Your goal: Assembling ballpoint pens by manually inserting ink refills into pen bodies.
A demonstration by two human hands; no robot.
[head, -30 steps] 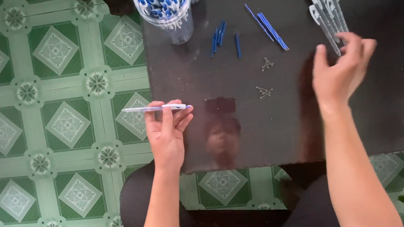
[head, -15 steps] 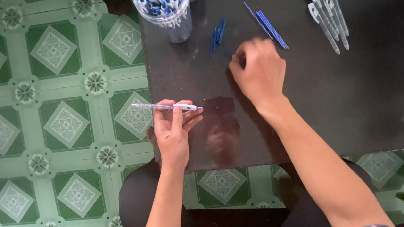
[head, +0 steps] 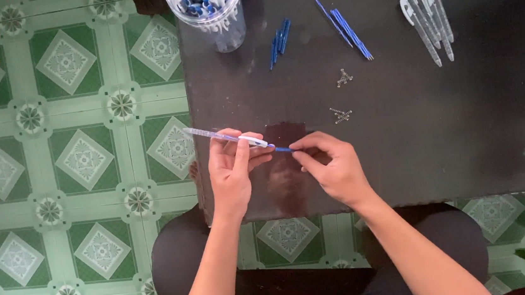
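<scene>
green patterned floor tiles border a dark glossy worktop [head: 439, 138]. left hand [head: 231, 169] pinches the clear pen barrel [head: 223, 135] over the near edge; right hand [head: 334, 166] fingers nip a blue refill [head: 281, 149] at its mouth. best kept level, aligned, pressed gently.

Over the dark table [head: 465, 149], the left hand [head: 231, 169] holds a clear pen barrel [head: 223, 136] while the right hand [head: 334, 166] pinches a blue tip [head: 283, 149].

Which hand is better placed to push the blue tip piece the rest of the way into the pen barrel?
Probably the right hand: its fingertips already pinch the blue tip piece at the barrel's open end, while the left hand grips the pen barrel.
</scene>
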